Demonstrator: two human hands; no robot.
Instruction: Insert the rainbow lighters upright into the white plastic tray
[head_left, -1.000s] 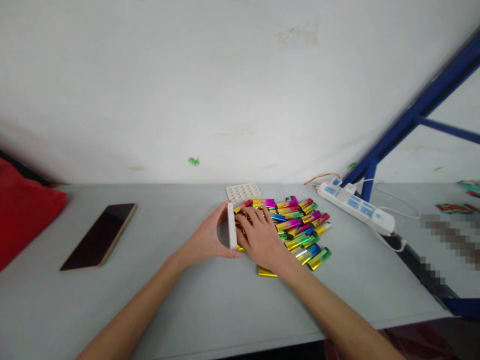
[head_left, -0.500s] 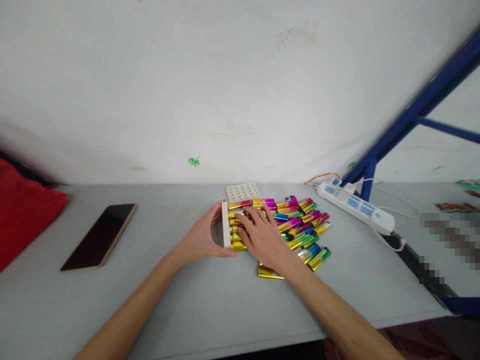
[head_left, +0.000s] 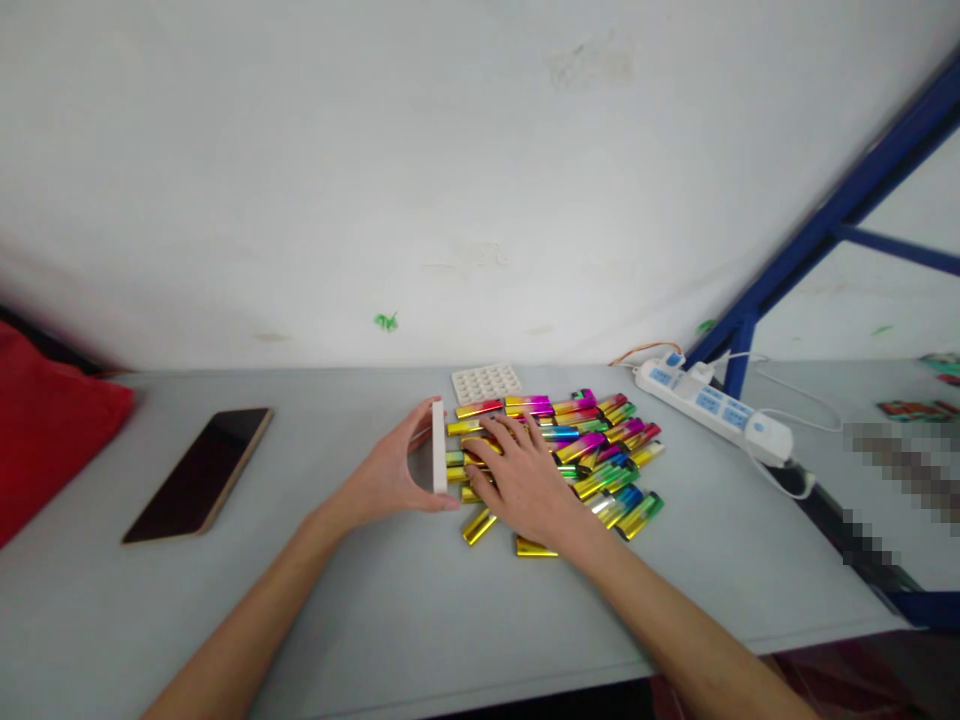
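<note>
A white tray (head_left: 439,447) stands on its long edge, gripped at both ends between the thumb and fingers of my left hand (head_left: 390,465). To its right lie many shiny lighters (head_left: 589,447), gold shading into red, purple, blue and green, in a loose spread. My right hand (head_left: 525,480) rests palm down over the left part of them, fingers spread, hiding some. A few gold ends poke out between its fingertips and the tray. One gold lighter (head_left: 480,525) lies slantwise just in front of the others.
Behind the lighters lies a second white tray (head_left: 486,384) with rows of holes. A power strip (head_left: 712,408) with cables sits at the right by a blue metal frame (head_left: 814,235). On the left are a phone (head_left: 199,475) and a red bag (head_left: 56,425). A wall backs the table.
My left hand has drawn the tray slightly left. Under my right hand the lighters' left ends have become less even, and one gold lighter has swung out toward the front.
</note>
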